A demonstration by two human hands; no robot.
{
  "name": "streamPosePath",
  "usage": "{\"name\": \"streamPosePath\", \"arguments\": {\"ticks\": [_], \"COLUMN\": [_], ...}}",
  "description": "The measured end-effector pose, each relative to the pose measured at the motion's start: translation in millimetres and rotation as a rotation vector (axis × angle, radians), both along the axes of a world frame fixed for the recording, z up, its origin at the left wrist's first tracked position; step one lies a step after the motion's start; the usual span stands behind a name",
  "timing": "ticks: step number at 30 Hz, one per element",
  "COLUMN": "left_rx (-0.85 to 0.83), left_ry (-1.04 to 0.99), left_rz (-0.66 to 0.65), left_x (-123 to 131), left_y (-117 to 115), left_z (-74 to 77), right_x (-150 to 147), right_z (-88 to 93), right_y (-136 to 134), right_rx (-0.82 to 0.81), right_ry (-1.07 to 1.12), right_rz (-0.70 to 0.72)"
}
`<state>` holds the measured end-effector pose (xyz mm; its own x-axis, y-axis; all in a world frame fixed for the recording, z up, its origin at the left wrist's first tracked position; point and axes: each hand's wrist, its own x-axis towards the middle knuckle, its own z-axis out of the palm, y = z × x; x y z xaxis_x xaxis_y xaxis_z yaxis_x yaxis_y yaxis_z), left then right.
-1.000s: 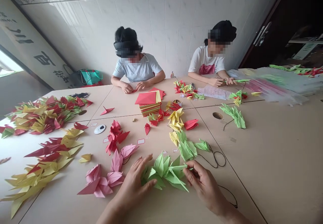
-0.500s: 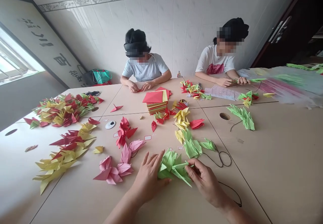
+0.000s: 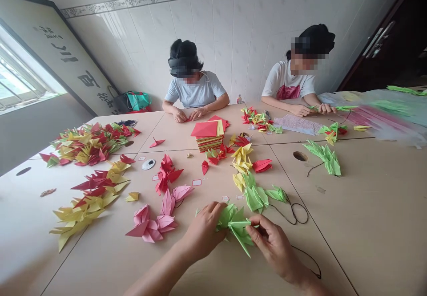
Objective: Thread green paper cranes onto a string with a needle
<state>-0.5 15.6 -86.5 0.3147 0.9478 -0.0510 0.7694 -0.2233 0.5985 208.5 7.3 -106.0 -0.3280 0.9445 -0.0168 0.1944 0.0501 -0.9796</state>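
A bunch of green paper cranes (image 3: 235,225) lies at the near edge of the beige table (image 3: 360,216). My left hand (image 3: 203,233) is closed around the bunch's left side, fingers curled over it. My right hand (image 3: 271,242) pinches the bunch's right end, with a thin needle-like tip showing between its fingers. A black cord (image 3: 293,213) runs from under my right hand to a string of green and yellow cranes (image 3: 250,184).
Pink cranes (image 3: 156,218) lie left of my hands, red ones (image 3: 166,173) beyond. Yellow and red strings (image 3: 90,198) and a mixed heap (image 3: 88,142) fill the left. A paper stack (image 3: 208,135) sits mid-table. Two people (image 3: 195,91) (image 3: 293,82) work opposite.
My left hand went from lying flat on the green cranes to curling round them, squeezing the bunch tighter. The camera has swung slightly left and nearer.
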Motion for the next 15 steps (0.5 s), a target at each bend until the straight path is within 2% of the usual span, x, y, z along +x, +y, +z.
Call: {"name": "streamPosePath", "arguments": {"ticks": [7,15], "left_rx": [-0.024,-0.146], "left_ry": [-0.134,-0.310], "left_rz": [0.116,0.250], "left_x": [-26.7,-50.9], "left_y": [16.0,9.9], "left_z": [19.0,31.0], "right_x": [7.1,10.4], "right_z": [1.9,13.8], "right_y": [8.0,9.7], "right_rx": [-0.095,-0.135], "right_ry": [0.039,0.059], "right_rz": [-0.156,-0.165]}}
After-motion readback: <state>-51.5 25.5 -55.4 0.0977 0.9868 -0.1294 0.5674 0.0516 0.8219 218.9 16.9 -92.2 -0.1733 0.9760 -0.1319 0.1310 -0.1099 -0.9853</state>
